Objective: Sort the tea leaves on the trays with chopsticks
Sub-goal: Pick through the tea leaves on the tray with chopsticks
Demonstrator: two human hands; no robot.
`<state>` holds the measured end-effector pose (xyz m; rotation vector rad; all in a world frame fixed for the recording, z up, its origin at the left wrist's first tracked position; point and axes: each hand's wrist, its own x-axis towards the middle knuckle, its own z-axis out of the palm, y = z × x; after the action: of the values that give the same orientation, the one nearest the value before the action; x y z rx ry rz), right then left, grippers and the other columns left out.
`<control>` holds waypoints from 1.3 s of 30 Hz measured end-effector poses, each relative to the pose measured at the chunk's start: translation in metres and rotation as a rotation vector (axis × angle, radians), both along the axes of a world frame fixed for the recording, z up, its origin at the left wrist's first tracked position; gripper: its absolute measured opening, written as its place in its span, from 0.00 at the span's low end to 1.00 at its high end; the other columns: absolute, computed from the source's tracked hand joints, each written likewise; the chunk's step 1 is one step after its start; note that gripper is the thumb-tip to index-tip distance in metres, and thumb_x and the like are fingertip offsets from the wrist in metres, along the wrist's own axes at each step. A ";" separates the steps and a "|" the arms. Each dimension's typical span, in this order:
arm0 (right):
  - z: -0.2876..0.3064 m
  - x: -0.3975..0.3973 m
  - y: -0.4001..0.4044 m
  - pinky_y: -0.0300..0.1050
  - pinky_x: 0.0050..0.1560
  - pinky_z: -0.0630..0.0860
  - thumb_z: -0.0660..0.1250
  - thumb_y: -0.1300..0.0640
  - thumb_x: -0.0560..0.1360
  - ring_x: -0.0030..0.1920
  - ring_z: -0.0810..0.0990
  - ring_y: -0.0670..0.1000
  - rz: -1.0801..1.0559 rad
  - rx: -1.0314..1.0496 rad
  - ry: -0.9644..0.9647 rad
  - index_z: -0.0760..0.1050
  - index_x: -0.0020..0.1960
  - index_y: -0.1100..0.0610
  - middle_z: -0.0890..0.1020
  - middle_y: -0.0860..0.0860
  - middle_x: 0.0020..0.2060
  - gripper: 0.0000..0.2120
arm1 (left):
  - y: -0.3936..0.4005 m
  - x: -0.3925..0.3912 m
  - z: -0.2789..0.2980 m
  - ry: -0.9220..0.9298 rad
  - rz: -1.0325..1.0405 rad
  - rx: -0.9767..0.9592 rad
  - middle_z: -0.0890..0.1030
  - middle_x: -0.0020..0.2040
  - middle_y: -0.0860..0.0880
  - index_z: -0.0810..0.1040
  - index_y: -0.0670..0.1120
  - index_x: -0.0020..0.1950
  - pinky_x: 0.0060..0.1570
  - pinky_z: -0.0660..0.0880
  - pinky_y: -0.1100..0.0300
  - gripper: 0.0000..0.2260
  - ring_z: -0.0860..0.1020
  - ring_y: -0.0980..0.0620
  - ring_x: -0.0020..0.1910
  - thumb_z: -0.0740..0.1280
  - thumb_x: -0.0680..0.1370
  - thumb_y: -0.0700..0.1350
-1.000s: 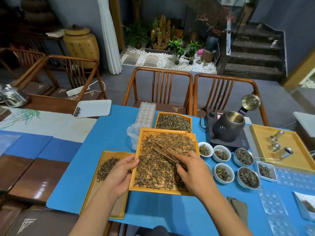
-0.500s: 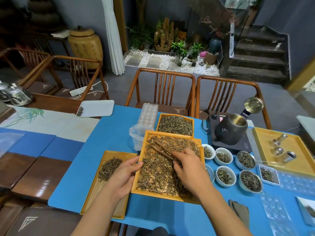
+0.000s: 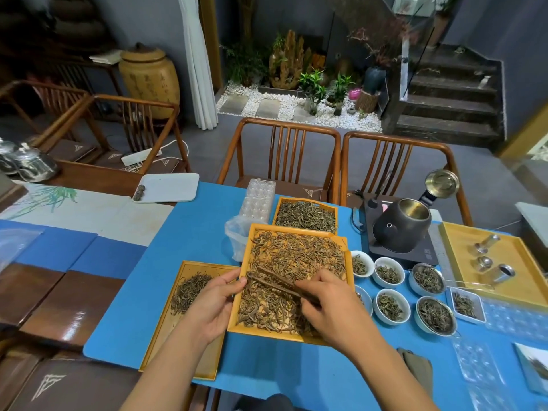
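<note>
An orange middle tray point(image 3: 346, 241) full of brown tea leaves point(image 3: 296, 256) lies on the blue cloth. My right hand point(image 3: 332, 304) holds dark wooden chopsticks point(image 3: 275, 280) whose tips point left across the leaves, low over them. My left hand point(image 3: 215, 301) grips the tray's left edge, thumb on the rim. To the left lies a yellow tray point(image 3: 166, 345) with a small pile of leaves point(image 3: 189, 289). A third tray of leaves point(image 3: 305, 216) sits behind the middle one.
Several white bowls of tea point(image 3: 391, 307) stand right of the middle tray. Behind them a dark kettle point(image 3: 401, 225) rests on a black base. A yellow tray with metal canisters point(image 3: 492, 274) lies far right. Clear plastic moulds point(image 3: 258, 200) and wooden chairs point(image 3: 278, 155) lie beyond.
My right hand has swung the chopstick tips leftward and nearer, toward my left hand's thumb. My left hand keeps its hold on the tray edge. The camera has tilted slightly.
</note>
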<state>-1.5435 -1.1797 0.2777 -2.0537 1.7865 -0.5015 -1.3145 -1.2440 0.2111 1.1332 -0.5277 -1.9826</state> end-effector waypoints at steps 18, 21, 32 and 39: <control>0.003 -0.015 0.005 0.42 0.49 0.71 0.64 0.54 0.78 0.48 0.75 0.45 -0.091 -0.043 -0.119 0.77 0.63 0.46 0.74 0.44 0.47 0.15 | 0.001 -0.001 -0.001 0.020 -0.034 -0.006 0.80 0.64 0.32 0.77 0.36 0.67 0.58 0.80 0.44 0.16 0.79 0.36 0.61 0.62 0.80 0.33; 0.008 -0.036 0.003 0.41 0.44 0.68 0.66 0.56 0.77 0.44 0.75 0.44 -0.226 -0.123 -0.196 0.79 0.61 0.47 0.75 0.46 0.44 0.14 | 0.001 -0.001 -0.003 0.010 -0.024 -0.003 0.80 0.64 0.33 0.76 0.36 0.68 0.59 0.79 0.43 0.16 0.78 0.35 0.63 0.61 0.81 0.33; -0.063 -0.101 0.011 0.54 0.45 0.77 0.65 0.59 0.74 0.41 0.79 0.55 -0.811 -0.089 -0.482 0.80 0.55 0.54 0.82 0.54 0.41 0.11 | -0.002 0.002 -0.017 -0.004 0.004 0.043 0.82 0.63 0.36 0.76 0.38 0.68 0.56 0.81 0.44 0.16 0.82 0.40 0.58 0.59 0.82 0.34; -0.138 -0.110 0.029 0.50 0.38 0.75 0.65 0.59 0.75 0.35 0.79 0.54 -0.965 0.037 -0.461 0.80 0.52 0.53 0.81 0.49 0.37 0.09 | 0.001 0.007 -0.036 -0.068 0.041 0.088 0.84 0.56 0.40 0.75 0.38 0.70 0.51 0.83 0.49 0.17 0.84 0.45 0.52 0.60 0.82 0.34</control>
<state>-1.6536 -1.1505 0.1400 -0.8063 2.3195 -1.0658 -1.3074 -1.2429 0.1748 1.2596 -0.4518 -1.9541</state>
